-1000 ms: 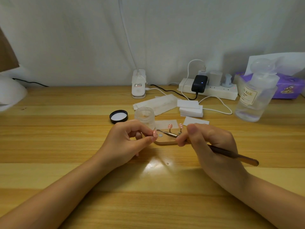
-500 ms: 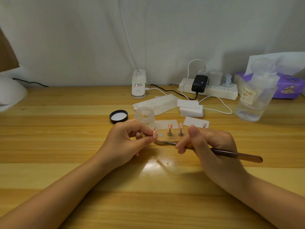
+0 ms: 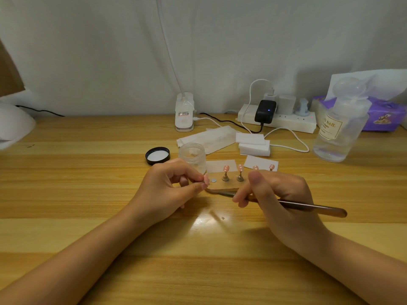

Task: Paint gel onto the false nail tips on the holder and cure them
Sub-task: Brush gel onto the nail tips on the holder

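A wooden holder [image 3: 222, 185] lies on the desk with several pink nail tips [image 3: 226, 168] standing on small metal stands; one bare round metal spot shows at its left end. My left hand [image 3: 169, 186] pinches a pink nail tip [image 3: 206, 179] between thumb and fingers, just left of the holder. My right hand [image 3: 279, 194] grips a long metal tool [image 3: 308, 206]; its fine tip points left, just under the pinched nail tip. An open clear gel jar [image 3: 192, 154] stands behind my left hand.
The jar's black lid [image 3: 157, 155] lies left of the jar. White wipes [image 3: 253, 143] and paper sheets sit behind the holder. A clip lamp base [image 3: 184, 115], a power strip [image 3: 277, 119], a clear pump bottle [image 3: 340, 128] and a purple tissue pack [image 3: 385, 116] line the back.
My right hand and the tool dropped toward me and slightly right, uncovering the stands and nail tips on the holder. My left hand kept its pinch and place.
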`<state>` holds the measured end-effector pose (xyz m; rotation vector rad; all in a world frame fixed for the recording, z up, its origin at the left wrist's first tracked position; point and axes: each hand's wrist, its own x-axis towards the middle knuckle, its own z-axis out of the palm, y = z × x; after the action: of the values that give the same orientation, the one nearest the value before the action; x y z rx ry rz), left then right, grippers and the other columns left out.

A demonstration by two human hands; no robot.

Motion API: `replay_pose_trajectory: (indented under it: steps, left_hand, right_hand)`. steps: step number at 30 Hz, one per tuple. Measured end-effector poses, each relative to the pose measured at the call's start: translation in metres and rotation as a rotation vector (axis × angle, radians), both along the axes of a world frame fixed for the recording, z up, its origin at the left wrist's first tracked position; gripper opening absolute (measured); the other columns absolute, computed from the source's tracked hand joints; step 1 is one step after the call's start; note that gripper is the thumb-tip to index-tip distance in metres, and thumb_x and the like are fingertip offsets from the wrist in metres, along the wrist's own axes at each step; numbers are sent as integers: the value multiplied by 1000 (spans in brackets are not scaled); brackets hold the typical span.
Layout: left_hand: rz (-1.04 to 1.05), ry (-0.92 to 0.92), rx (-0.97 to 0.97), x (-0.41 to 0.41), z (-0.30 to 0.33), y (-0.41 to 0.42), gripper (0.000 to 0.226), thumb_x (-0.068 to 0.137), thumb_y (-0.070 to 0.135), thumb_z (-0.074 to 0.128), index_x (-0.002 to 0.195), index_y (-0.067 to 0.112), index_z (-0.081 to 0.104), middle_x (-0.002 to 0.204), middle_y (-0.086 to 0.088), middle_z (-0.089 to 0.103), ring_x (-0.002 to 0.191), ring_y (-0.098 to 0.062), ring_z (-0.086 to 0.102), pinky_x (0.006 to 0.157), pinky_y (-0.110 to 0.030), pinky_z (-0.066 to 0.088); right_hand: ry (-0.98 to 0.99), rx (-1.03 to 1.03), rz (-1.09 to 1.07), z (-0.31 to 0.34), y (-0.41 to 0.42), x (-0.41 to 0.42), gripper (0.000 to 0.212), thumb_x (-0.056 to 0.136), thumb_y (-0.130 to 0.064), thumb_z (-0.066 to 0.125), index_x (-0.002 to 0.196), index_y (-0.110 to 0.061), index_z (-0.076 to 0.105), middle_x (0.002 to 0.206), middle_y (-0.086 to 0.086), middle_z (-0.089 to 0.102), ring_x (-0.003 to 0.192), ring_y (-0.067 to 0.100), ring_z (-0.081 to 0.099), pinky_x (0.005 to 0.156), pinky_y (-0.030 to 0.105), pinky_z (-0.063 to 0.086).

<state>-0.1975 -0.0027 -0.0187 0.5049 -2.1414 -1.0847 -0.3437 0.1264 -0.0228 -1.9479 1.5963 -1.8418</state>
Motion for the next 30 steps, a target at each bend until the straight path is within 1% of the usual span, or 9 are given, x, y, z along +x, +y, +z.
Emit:
replay_pose_trajectory:
  steps: [3, 6, 9, 14, 19, 22, 25, 28, 30]
  left_hand:
    - [-1, 8, 2, 0, 0, 0, 19, 66, 31, 70, 74, 13, 72, 58, 8, 51, 48, -6, 48, 40, -19, 43]
    - [9, 0, -2, 1, -1, -1, 14, 68, 27, 71, 73, 14, 72, 58, 7, 51, 48, -4, 48, 42, -16, 42]
    - [2, -18, -4, 1, -1, -1, 5, 71, 14, 74, 73, 18, 71, 59, 10, 55, 50, -4, 49, 44, -14, 42]
    - [10, -20, -22, 0, -2, -2, 12, 71, 7, 75, 72, 19, 71, 58, 9, 54, 48, -3, 48, 46, -13, 41]
    - [1, -11, -13, 1, -2, -2, 7, 71, 15, 74, 71, 21, 71, 58, 11, 53, 50, -4, 48, 43, -16, 42]
    - [5, -11, -8, 1, -2, -2, 3, 71, 17, 74, 72, 18, 71, 59, 11, 53, 49, -4, 49, 41, -16, 42]
    - [11, -28, -16, 1, -2, -2, 7, 72, 11, 74, 73, 16, 72, 60, 12, 54, 49, -4, 49, 42, -16, 43]
    - [5, -21, -7, 0, -1, -1, 7, 67, 21, 73, 73, 18, 70, 59, 12, 54, 47, -4, 49, 42, -15, 42]
    - [10, -8, -13, 0, 0, -1, 13, 64, 27, 70, 73, 17, 70, 58, 9, 54, 44, -3, 49, 43, -13, 41]
  right_hand:
    - [3, -1, -20, 1, -1, 0, 42, 93, -38, 35, 71, -19, 64, 63, -11, 61, 63, -1, 60, 63, 6, 43]
    - [65, 25, -49, 1, -4, -1, 33, 93, -34, 38, 77, -22, 65, 70, -14, 62, 70, -2, 62, 65, 15, 48]
    - [84, 47, -48, 1, -6, -2, 28, 91, -34, 41, 81, -25, 66, 71, -8, 66, 70, 2, 63, 64, 27, 50]
    - [50, 44, -4, 0, -2, -2, 39, 92, -41, 38, 73, -22, 67, 61, -4, 64, 60, 3, 61, 61, 24, 49]
    - [-30, 39, -9, -1, 0, -1, 52, 93, -46, 34, 65, -17, 67, 56, -2, 61, 57, 5, 60, 57, 18, 48]
    - [33, 36, -38, 0, -3, -1, 44, 94, -40, 35, 74, -17, 67, 66, -12, 61, 67, 0, 61, 63, 11, 46]
    - [69, 40, -32, 1, -5, -2, 33, 93, -35, 38, 80, -21, 66, 72, -12, 64, 71, -1, 62, 64, 19, 49]
    - [98, 47, -28, 0, -5, -2, 32, 93, -37, 39, 81, -24, 65, 69, -4, 66, 67, 5, 63, 62, 28, 49]
    - [99, 45, -13, 1, -4, -1, 36, 93, -39, 38, 78, -23, 66, 67, -3, 66, 66, 3, 63, 63, 26, 50]
